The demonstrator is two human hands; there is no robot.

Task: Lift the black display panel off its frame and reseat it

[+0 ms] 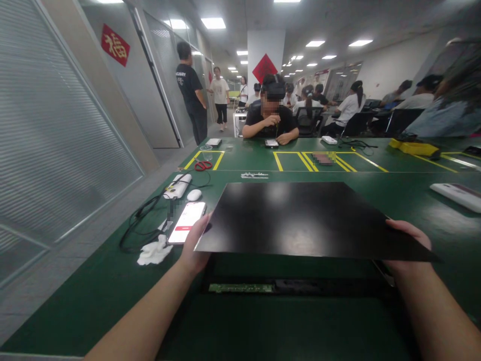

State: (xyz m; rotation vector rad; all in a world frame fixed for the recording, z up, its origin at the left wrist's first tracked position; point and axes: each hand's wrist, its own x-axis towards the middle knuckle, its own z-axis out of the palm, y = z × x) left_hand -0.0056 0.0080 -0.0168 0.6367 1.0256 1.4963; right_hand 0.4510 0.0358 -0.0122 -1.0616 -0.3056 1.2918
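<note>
A flat, glossy black panel (293, 220) is held up above the table, its face catching the ceiling lights. My left hand (196, 245) grips its left edge, thumb along the side and fingers hidden underneath. On the opposite side, my right hand (409, 243) is closed on the right edge, with the thumb over the top. Below the near edge of the panel runs a narrow green circuit board strip (240, 288) beside a dark bar; how they join the panel cannot be made out. A lit phone (188, 223) lies just beyond my left hand.
Crumpled tissue (154, 250), black cables (139, 215), a white power strip (178, 186) and a white mouse (194, 195) lie on the left of the green table (93, 311). Red scissors (203, 165) lie farther back. A white device (456, 196) is at right. Someone (270, 113) sits opposite.
</note>
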